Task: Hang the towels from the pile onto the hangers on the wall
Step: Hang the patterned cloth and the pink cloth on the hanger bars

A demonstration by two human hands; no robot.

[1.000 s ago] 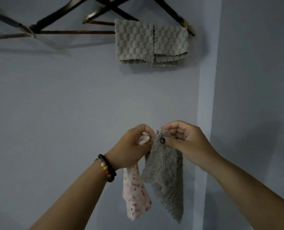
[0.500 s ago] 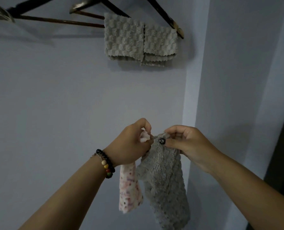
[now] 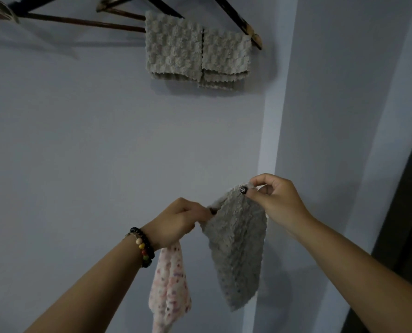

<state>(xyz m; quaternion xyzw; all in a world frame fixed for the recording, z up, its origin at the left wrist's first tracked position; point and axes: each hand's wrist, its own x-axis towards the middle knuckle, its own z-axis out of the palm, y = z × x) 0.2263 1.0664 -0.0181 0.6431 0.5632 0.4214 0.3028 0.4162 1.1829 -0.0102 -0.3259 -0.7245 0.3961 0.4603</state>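
Observation:
A fluffy grey towel (image 3: 238, 255) hangs between my hands in front of the wall. My right hand (image 3: 274, 198) pinches its upper right corner. My left hand (image 3: 178, 221) grips its other top corner and also holds a pink speckled towel (image 3: 170, 287), which dangles below the fist. High on the wall, dark wooden hangers (image 3: 238, 22) project outward. Two grey checked towels (image 3: 195, 49) are draped over one hanger's bar, side by side.
A second wooden hanger bar (image 3: 80, 21) reaches left along the top with nothing on it. A wall corner (image 3: 279, 116) runs vertically right of the hung towels. A dark door frame (image 3: 407, 212) stands at the far right.
My hands have moved apart, stretching the top edge of the grey towel open. My right hand has risen and shifted right. The view has turned slightly, bringing the door frame in.

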